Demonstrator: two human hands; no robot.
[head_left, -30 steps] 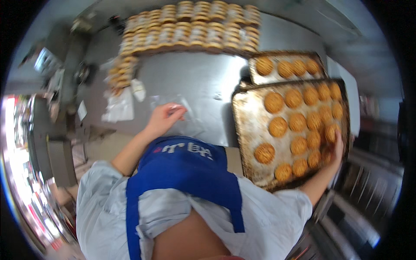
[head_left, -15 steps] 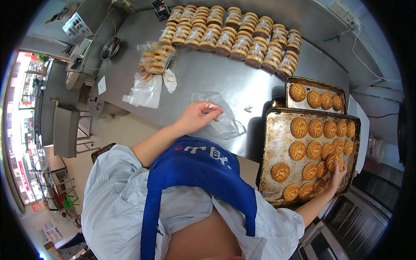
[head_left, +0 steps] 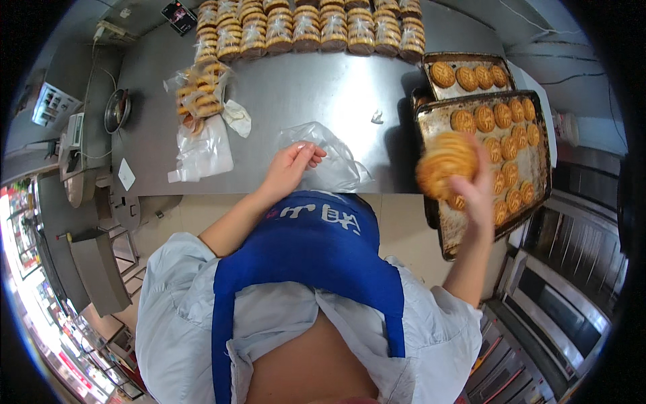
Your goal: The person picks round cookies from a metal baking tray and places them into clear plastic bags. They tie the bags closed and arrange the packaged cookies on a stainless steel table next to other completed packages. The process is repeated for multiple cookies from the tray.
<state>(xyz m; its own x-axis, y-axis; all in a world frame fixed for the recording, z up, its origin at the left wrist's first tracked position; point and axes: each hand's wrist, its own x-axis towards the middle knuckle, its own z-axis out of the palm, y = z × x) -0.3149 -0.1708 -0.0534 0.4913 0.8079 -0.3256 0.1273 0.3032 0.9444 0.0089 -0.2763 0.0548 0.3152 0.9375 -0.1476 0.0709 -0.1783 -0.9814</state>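
A stack of mooncakes (head_left: 444,165), blurred, is in the right hand (head_left: 474,185), raised over the near left part of a dark-rimmed baking tray (head_left: 436,122). The right fingers are spread to the stack's width and closed around it. More embossed, golden mooncakes lie in rows on that tray; behind it, a second baking tray (head_left: 447,93) shows four in a line. The left hand (head_left: 296,165) is over a clear plastic bag (head_left: 330,151) at the near edge of the steel tabletop (head_left: 282,87), its fingers loosely curled; whether they pinch the film, I cannot tell. A small crumpled scrap (head_left: 377,117) lies between bag and trays. To the left are a crumpled white tissue (head_left: 237,118), a pile of translucent bags (head_left: 205,151) and some bagged mooncakes (head_left: 205,94). Along the far side stand two rows of wrapped mooncake stacks (head_left: 279,30).
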